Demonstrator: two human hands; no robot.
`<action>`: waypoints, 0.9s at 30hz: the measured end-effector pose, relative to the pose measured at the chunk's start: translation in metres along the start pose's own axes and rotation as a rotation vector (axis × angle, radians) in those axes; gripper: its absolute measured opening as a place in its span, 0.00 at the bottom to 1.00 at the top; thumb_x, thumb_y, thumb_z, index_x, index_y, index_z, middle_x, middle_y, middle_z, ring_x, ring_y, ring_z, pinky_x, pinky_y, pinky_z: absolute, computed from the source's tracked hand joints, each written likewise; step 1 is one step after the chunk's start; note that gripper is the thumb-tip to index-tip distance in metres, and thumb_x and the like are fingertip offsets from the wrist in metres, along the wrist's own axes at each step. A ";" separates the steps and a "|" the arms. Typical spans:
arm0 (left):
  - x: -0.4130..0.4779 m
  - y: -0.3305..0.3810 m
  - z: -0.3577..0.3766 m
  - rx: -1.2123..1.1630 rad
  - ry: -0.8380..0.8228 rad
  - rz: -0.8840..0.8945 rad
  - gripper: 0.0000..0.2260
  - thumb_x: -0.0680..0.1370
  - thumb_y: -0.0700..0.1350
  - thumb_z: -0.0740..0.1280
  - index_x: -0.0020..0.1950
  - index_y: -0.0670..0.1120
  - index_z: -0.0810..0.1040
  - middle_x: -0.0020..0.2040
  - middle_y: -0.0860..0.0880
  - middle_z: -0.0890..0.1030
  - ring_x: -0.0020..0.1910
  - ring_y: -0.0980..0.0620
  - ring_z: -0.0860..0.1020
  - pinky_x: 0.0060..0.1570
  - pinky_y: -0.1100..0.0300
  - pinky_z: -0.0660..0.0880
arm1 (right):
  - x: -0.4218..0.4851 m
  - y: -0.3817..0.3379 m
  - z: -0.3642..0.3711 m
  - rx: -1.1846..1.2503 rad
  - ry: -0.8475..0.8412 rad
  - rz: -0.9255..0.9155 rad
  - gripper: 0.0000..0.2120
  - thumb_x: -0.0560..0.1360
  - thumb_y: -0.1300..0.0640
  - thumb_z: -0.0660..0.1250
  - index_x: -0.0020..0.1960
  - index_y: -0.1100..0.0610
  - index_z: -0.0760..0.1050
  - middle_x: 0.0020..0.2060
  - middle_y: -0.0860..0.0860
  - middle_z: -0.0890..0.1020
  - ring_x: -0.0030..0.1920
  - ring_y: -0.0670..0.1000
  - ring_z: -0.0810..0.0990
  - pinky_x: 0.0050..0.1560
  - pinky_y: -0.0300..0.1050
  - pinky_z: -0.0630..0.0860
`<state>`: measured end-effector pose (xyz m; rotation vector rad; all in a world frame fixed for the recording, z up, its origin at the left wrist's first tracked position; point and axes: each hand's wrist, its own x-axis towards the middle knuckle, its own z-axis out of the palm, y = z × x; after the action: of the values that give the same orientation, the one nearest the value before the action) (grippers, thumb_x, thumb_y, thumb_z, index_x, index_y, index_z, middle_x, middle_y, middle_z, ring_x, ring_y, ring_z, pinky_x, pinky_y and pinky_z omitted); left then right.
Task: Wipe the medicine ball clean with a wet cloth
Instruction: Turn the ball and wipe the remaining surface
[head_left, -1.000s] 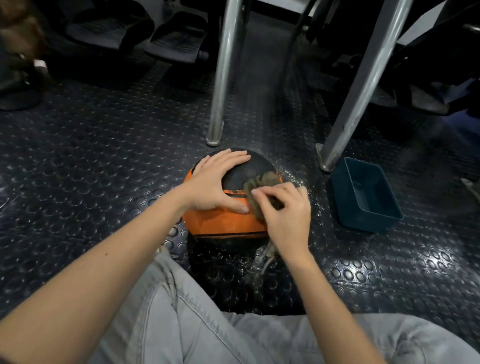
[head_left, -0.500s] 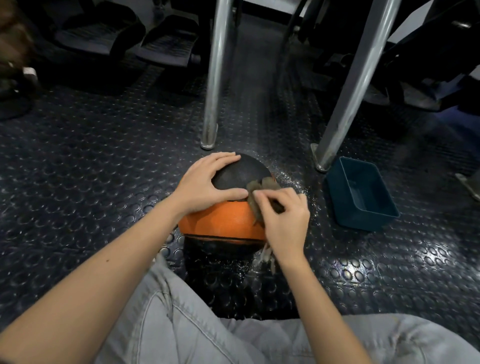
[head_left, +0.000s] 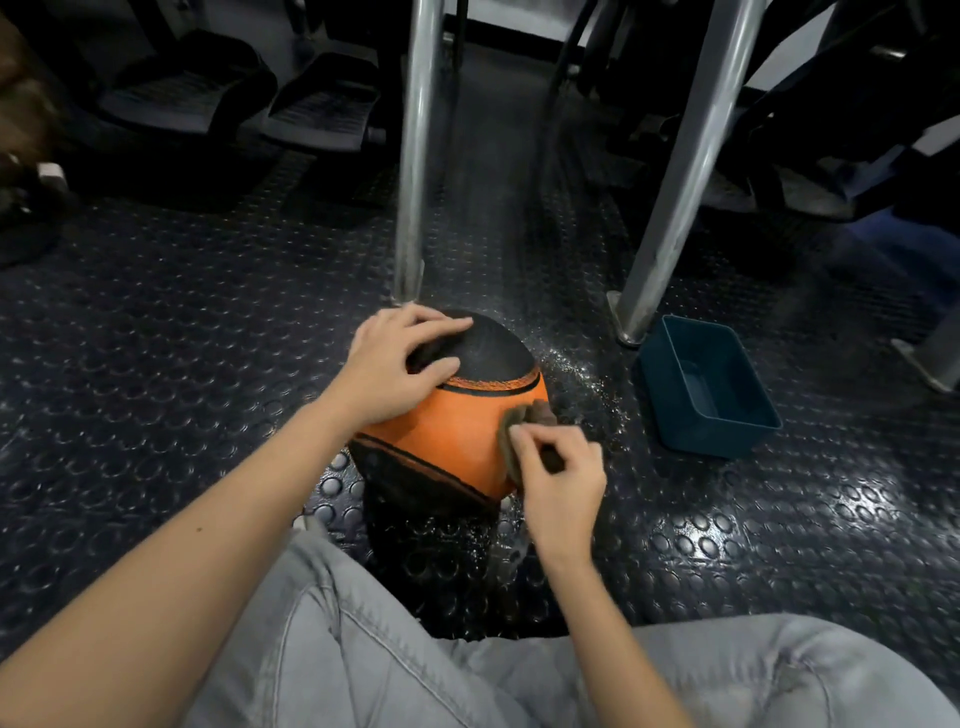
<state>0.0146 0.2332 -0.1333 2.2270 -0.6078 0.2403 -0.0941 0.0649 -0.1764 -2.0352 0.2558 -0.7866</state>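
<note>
A: Bearing surface?
B: Our dark studded rubber floor (head_left: 208, 415), wet near our right hand (head_left: 563, 486).
A: Lying on it?
B: Medicine ball (head_left: 457, 431) under our left hand (head_left: 397, 364); blue tub (head_left: 727, 428) right of our right hand; metal legs (head_left: 413, 156) beyond.

An orange medicine ball (head_left: 457, 431) with black panels and thin black stripes. A grey-brown cloth (head_left: 524, 421) at its right. Dark navy floor (head_left: 156, 364) patterned with raised circles. A teal bin (head_left: 711, 431) at right. Light grey trousers (head_left: 415, 675) nearest.
</note>
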 end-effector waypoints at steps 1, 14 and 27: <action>0.000 0.007 0.005 0.016 0.013 0.008 0.20 0.73 0.57 0.58 0.64 0.58 0.74 0.63 0.54 0.74 0.65 0.51 0.67 0.68 0.50 0.58 | -0.007 -0.001 0.002 -0.008 0.021 -0.039 0.02 0.71 0.53 0.71 0.42 0.51 0.81 0.39 0.36 0.78 0.43 0.41 0.71 0.48 0.30 0.66; -0.018 0.008 0.014 0.033 -0.122 -0.032 0.33 0.62 0.73 0.59 0.66 0.68 0.60 0.73 0.62 0.60 0.76 0.57 0.50 0.72 0.50 0.42 | 0.098 0.006 0.017 0.081 -0.137 0.262 0.03 0.75 0.56 0.69 0.44 0.54 0.81 0.41 0.47 0.82 0.46 0.47 0.80 0.55 0.50 0.75; -0.014 0.011 0.000 -0.106 -0.257 -0.027 0.38 0.60 0.66 0.71 0.67 0.63 0.61 0.70 0.65 0.58 0.71 0.65 0.51 0.73 0.56 0.45 | 0.082 0.019 0.007 0.126 -0.120 0.290 0.02 0.75 0.57 0.69 0.44 0.52 0.80 0.41 0.47 0.83 0.42 0.39 0.78 0.47 0.35 0.73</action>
<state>-0.0036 0.2316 -0.1311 2.1772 -0.7095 -0.0920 -0.0244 0.0213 -0.1589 -1.8649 0.4112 -0.4869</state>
